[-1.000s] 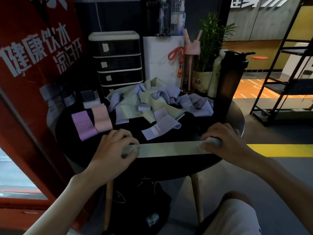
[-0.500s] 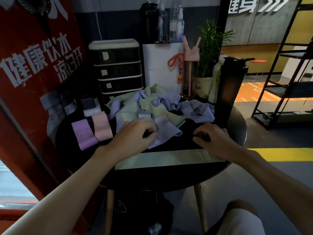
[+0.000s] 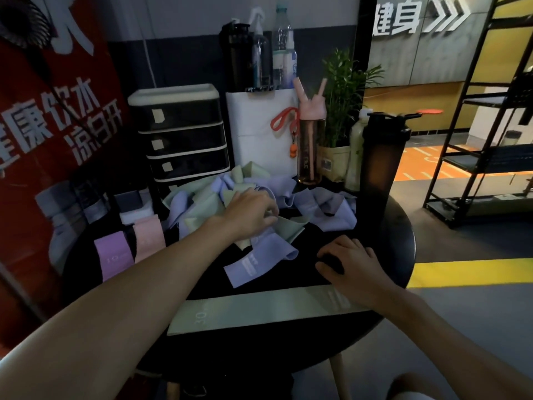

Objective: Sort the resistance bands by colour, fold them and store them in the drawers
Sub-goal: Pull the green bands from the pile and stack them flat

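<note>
1. The left hand (image 3: 251,209) reaches forward into the pile of bands (image 3: 196,206), a tangle of lilac and pale green. Its fingers bend down onto a pale green strip, but I cannot tell whether they actually pinch it.
2. The right hand (image 3: 349,264) lies well apart from the left, nearer the body, and holds nothing. Its fingers are spread and loosely bent, with the tips on the black table (image 3: 398,226).
3. The flat green band (image 3: 259,308) runs from under the right wrist across to the left forearm. It is stretched straight along the near table edge and marked "30" at its left end.
4. Between the two hands lies a loose lilac band (image 3: 256,261) with white print, its far end running in under the pile below the left hand.
5. To the left of the left forearm sit a folded purple band (image 3: 114,255) and, just beside it, a folded pink band (image 3: 148,235).
6. Beyond the left hand stands the drawer unit (image 3: 181,134), its dark drawers pushed in, with small paper labels on their fronts.
7. Beyond the right hand stands a tall black shaker bottle (image 3: 380,168). A pink bottle (image 3: 310,148) and a potted plant (image 3: 343,90) stand beyond the gap between the hands.
</note>
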